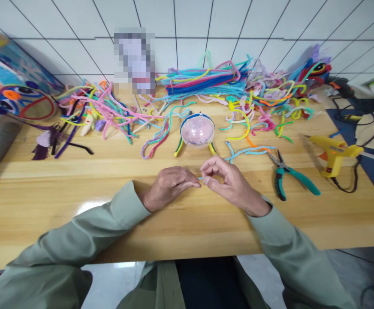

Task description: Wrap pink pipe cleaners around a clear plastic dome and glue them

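Over at the left end of the wooden table [55, 189], a pipe-cleaner animal head [29, 103] sits by a blue can [22, 56], with a tangle of pipe cleaners [110, 105] just beside it. A broad strip of wood runs from there to the near edge. Mid-table, a bound pipe-cleaner bundle [203, 82] lies along the tiled wall [190, 19], and a clear plastic ball [198, 131] with a blue rim sits just beyond the hands, limiting their reach forward. Rightward I see needle-nose pliers [282, 165], handles spread, then a yellow glue gun [338, 150] near the right edge; wood separates the pliers from the right wrist.

The left hand [172, 184] comes in low, palm down, its fingers pressed together and pointing right; I can't tell whether they grip anything. A light-blue pipe cleaner [200, 178] barely shows between the two hands, over the wood in front of the ball. The right hand [224, 180] arches, pinching that bit between curled forefinger and thumb. Both forearms, in grey-green sleeves [110, 219], cross the near edge.
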`<state>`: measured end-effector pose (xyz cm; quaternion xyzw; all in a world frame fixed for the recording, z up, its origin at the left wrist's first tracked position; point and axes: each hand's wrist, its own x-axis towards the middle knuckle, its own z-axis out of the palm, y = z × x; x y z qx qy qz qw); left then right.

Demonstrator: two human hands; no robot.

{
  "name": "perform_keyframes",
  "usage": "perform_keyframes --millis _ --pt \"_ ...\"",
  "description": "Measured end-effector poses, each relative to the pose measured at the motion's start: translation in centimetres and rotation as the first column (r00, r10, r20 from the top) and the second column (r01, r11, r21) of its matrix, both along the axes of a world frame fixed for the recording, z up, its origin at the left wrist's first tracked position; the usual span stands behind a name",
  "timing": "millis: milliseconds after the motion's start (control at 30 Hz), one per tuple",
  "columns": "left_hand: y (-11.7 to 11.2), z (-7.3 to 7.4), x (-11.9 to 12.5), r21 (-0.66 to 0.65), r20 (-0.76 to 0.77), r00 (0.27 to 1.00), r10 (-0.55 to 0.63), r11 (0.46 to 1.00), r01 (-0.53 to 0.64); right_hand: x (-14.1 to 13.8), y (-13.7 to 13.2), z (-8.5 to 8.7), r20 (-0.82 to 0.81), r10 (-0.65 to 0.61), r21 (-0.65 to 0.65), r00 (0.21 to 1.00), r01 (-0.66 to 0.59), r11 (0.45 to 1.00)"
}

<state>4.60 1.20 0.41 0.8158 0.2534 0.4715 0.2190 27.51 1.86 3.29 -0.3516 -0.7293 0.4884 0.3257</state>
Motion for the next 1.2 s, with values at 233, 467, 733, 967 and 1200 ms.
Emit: perform_keyframes --millis 233,467,733,967,1200 --pt "-0.2 -0.3 0.1 -0.021 -0.032 0.999 0.003 1.0 -0.004 -0.2 0.0 0.4 0.055 0.054 -0.02 0.997 -0.053 0.998" --pt "-0.4 -0.4 -0.1 -0.041 -0.062 0.998 0.025 0.999 -0.028 -0.3 -0.1 -0.2 0.032 0.044 0.033 0.999 -0.045 0.998" --pt "-0.3 -0.5 0.0 -0.015 -0.056 0.998 0.02 1.0 -0.021 -0.4 -0.2 -0.1 0.044 0.032 0.04 0.999 -0.033 0.999" --pt "-0.3 -0.5 0.0 -0.021 -0.075 0.997 0.033 0.999 -0.035 -0.3 -0.1 -0.2 0.034 0.033 0.006 0.999 -0.033 0.999" --pt "-0.5 -0.2 0.2 -0.008 -0.009 0.993 0.119 0.993 -0.119 0.0 0.3 -1.2 0.028 -0.051 -0.066 0.998 0.053 0.996"
